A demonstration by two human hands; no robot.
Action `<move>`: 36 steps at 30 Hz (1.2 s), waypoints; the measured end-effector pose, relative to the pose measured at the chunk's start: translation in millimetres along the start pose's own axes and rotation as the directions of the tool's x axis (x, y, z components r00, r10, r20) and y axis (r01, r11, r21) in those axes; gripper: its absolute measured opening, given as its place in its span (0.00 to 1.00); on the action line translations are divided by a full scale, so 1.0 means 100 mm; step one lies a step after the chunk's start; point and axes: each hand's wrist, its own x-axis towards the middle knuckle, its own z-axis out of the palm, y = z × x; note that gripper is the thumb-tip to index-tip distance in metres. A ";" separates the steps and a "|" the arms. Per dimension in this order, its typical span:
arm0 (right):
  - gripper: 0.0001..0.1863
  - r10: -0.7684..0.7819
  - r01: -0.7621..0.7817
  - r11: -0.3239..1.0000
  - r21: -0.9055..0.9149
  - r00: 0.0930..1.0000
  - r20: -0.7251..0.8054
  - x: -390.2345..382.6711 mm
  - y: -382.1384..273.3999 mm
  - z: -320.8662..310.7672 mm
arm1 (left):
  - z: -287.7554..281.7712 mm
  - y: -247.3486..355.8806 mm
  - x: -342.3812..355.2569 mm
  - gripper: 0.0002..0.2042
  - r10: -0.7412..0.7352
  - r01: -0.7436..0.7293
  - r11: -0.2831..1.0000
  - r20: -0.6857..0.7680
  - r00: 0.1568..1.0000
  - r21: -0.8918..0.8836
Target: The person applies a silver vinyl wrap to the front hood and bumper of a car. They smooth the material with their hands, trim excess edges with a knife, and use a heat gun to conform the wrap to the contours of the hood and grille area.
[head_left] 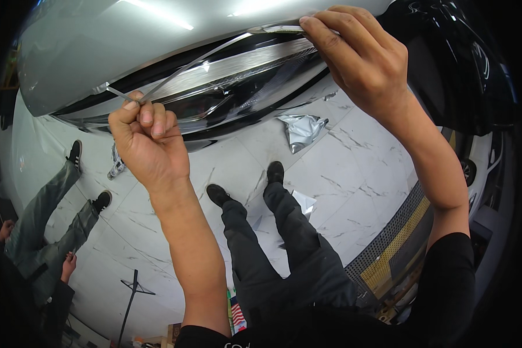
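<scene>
A thin, shiny strip of film (200, 62) runs taut in a straight line beneath the lower edge of a silver-grey car hood (156, 37). My left hand (151, 136) is closed, pinching the strip between thumb and fingers just below the hood's left part. A short piece of it sticks out past that pinch toward the hood edge. Farther right, my right hand (359, 58) has its bent fingertips closed at the hood's edge, where the strip widens and reaches them. Its inner fingers are partly hidden. Behind the strip lies the car's long headlight (214, 95).
Crumpled silver film (301, 130) lies on the marble-patterned floor (354, 151) below the car. At the left stands another person (46, 214) in jeans. A black stand (134, 290) is at lower left; a yellow-and-black floor grating (388, 255) runs along the right.
</scene>
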 end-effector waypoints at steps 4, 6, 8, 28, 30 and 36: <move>0.12 0.002 -0.003 1.000 -0.003 1.000 -0.004 -0.03 0.02 0.00 | 0.00 0.01 0.00 0.06 0.001 0.000 1.000 0.014 1.000 -0.008; 0.11 -0.001 0.001 1.000 -0.004 1.000 -0.009 -0.06 0.05 0.00 | -0.01 0.01 0.00 0.06 0.000 0.000 1.000 0.015 1.000 -0.003; 0.11 -0.009 0.009 1.000 -0.014 1.000 -0.012 -0.08 0.05 0.01 | -0.01 0.01 -0.01 0.06 0.002 -0.002 1.000 0.011 1.000 -0.001; 0.13 -0.013 0.016 0.999 0.032 0.995 -0.096 -0.13 0.14 -0.02 | 0.94 -0.81 -0.48 0.18 -0.069 0.060 0.979 0.039 0.997 0.195; 0.13 -0.013 0.017 0.999 0.040 0.995 -0.102 -0.11 0.12 -0.03 | 0.97 -0.84 -0.38 0.16 -0.105 0.099 0.977 0.023 0.994 0.188; 0.13 -0.006 0.011 0.999 0.038 0.995 -0.104 -0.12 0.12 -0.03 | 1.00 -0.93 -0.31 0.10 -0.071 0.070 0.980 -0.004 0.997 0.189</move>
